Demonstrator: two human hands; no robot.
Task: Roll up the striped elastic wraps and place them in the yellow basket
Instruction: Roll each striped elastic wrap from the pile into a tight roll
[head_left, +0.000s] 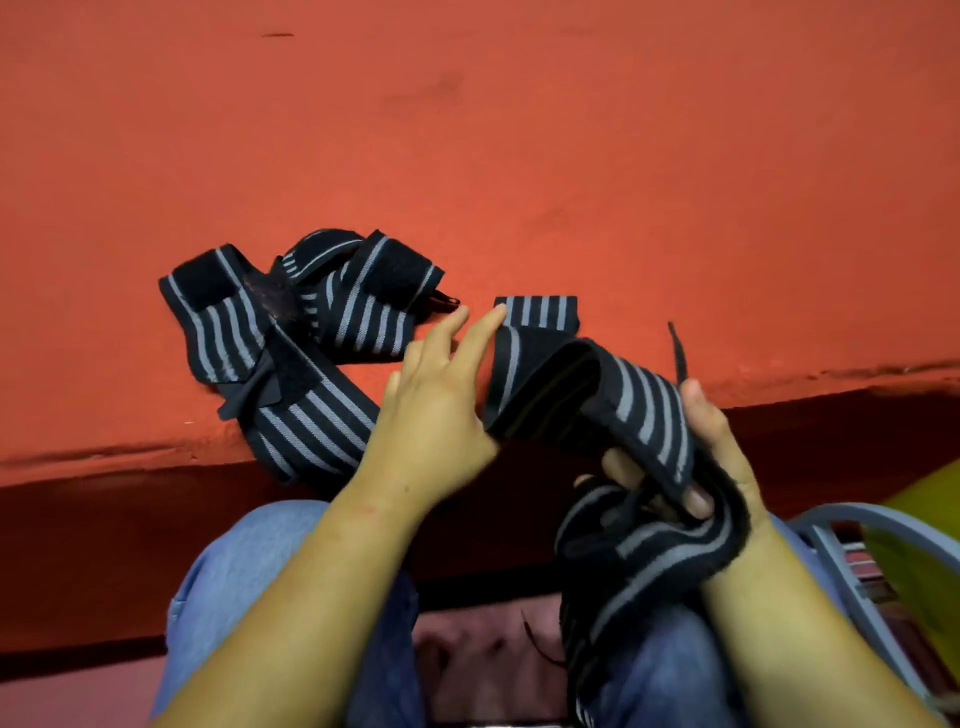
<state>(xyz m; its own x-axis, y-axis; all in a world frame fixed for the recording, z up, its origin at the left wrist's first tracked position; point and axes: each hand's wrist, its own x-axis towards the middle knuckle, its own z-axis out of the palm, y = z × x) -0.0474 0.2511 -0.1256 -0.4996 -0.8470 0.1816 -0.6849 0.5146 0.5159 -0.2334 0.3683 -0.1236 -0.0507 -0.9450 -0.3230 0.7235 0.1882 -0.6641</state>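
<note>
Right grip (719, 441): fingers curled round the held striped elastic wrap (644, 405), thumb up along its far edge, two fingertips (696, 501) showing through below the band. Pinched firmly; the band is bunched where I hold it.

Left grip (436, 415): fingers straight and slightly spread, reaching forward. Longest fingertip (496, 314) touches the edge of the wrap's flat end. Heel of the hand lies against the fold of the band. Thumb hidden behind the hand, so I cannot tell whether it presses anything.

Held wrap, black with grey stripes:
- far end lies flat on the red-orange counter (571, 156), near its front edge
- from there it folds back and rises off the counter to my right grip
- the rest hangs below that grip in loose loops over my right thigh
- thin black cord (678, 353) sticks up just beside my right thumb

Second striped wrap (311, 332): unrolled, in a loose tangle on the counter left of my left grip. Dark hook-and-loop patches face up. One length runs toward the counter's front edge and passes under my left wrist.

Below: blue jeans (244, 571) on both legs. At lower right, a grey-blue metal frame (852, 519), and beyond it a yellow-green shape (919, 561), cropped and blurred; I cannot tell what it is.
</note>
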